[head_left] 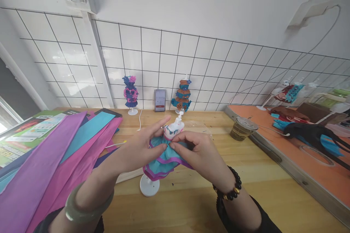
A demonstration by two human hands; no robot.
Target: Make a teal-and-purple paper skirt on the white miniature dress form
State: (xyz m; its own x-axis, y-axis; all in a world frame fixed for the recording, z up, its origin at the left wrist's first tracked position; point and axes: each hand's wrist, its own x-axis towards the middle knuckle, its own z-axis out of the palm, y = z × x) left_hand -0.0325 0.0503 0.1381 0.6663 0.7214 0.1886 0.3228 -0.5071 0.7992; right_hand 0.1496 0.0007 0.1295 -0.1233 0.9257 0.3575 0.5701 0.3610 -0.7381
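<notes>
A small white dress form (pixel 174 129) leans to the right on its round white base (pixel 149 185). Around it hangs a ruffled turquoise skirt (pixel 161 160) with purple edges. My left hand (pixel 142 145) is around the form's left side, its thumb pressed on the skirt's waist and its fingers behind the form. From the right, my right hand (pixel 195 149) pinches the waist of the skirt between thumb and forefinger, close to my left thumb. The back of the form and skirt is hidden.
Purple, pink and blue sheets (pixel 62 153) lie at left. Two dressed forms (pixel 131 93) (pixel 183 96) and a phone (pixel 160 100) stand by the tiled wall. A lidded cup (pixel 243 129) is at right, beside an orange surface (pixel 300 149) holding black scissors-like items.
</notes>
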